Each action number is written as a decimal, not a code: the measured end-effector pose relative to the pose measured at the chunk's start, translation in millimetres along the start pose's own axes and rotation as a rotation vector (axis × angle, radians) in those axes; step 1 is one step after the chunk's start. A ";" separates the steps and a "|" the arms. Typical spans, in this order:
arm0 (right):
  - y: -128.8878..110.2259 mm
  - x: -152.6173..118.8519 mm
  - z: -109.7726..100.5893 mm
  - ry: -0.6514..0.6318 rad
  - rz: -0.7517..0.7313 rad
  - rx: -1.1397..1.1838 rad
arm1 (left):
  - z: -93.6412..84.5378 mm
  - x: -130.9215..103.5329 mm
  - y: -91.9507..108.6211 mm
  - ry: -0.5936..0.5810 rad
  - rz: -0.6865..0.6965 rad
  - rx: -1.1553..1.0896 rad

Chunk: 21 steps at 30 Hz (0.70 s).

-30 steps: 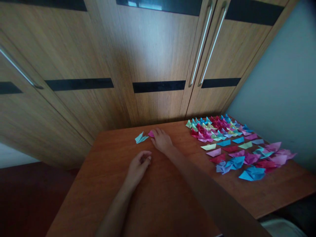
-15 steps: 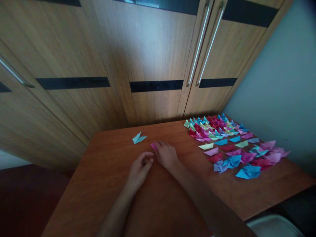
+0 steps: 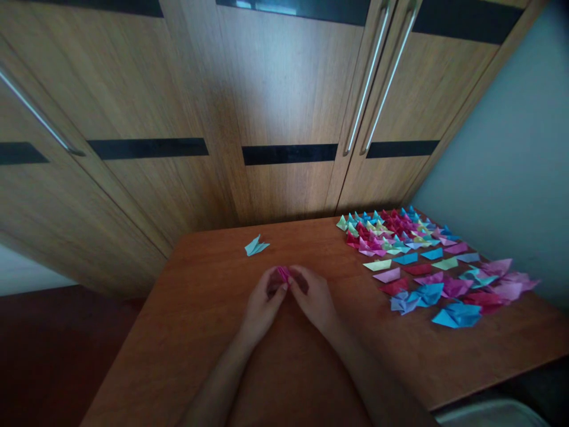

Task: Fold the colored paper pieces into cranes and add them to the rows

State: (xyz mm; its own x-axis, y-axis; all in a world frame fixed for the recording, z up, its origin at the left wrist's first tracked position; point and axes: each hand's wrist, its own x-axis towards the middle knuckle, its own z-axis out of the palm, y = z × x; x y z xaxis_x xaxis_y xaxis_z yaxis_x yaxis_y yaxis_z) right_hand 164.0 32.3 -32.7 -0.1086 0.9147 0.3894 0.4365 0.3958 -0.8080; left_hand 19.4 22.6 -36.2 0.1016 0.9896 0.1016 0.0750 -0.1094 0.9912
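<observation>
A small pink folded paper [image 3: 283,273] is pinched between my two hands, over the middle of the table. My left hand [image 3: 263,301] grips its left side with thumb and fingers. From the right, my right hand [image 3: 315,298] holds it the same way, the two thumbs almost meeting. Much of the paper is hidden by my fingers. Beyond my hands, a little to the left, a light-blue folded paper [image 3: 256,246] lies on the table, touched by neither hand.
Rows of small folded paper boats [image 3: 386,234] stand at the table's back right. Flat folded strips [image 3: 405,259] and looser folded papers [image 3: 457,314] lie nearer. A wooden cabinet [image 3: 284,201] borders the brown table [image 3: 186,308] behind; a pale wall [image 3: 502,148] is on the right.
My left hand has come up to the pink paper and taken hold of it. My right hand has turned, and both hands now hold the paper. The view has shifted slightly.
</observation>
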 end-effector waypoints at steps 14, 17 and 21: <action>-0.6 -1.2 -3.9 -0.051 -0.090 -0.055 | -2.8 -3.7 7.7 -0.054 -0.014 0.069; 0.8 -1.2 -4.8 -0.027 -0.080 -0.067 | -2.5 -4.1 6.7 -0.069 -0.021 0.057; -0.9 -0.3 -6.5 -0.021 -0.052 -0.074 | -3.0 -4.3 7.3 -0.096 -0.031 0.053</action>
State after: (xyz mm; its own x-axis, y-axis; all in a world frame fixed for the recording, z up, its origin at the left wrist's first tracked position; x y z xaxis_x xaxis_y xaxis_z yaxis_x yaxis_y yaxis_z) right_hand 169.4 31.1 -29.2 -0.1510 0.8950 0.4197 0.4947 0.4360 -0.7518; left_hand 16.6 17.8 -29.2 0.1925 0.9795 0.0597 0.1313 -0.0860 0.9876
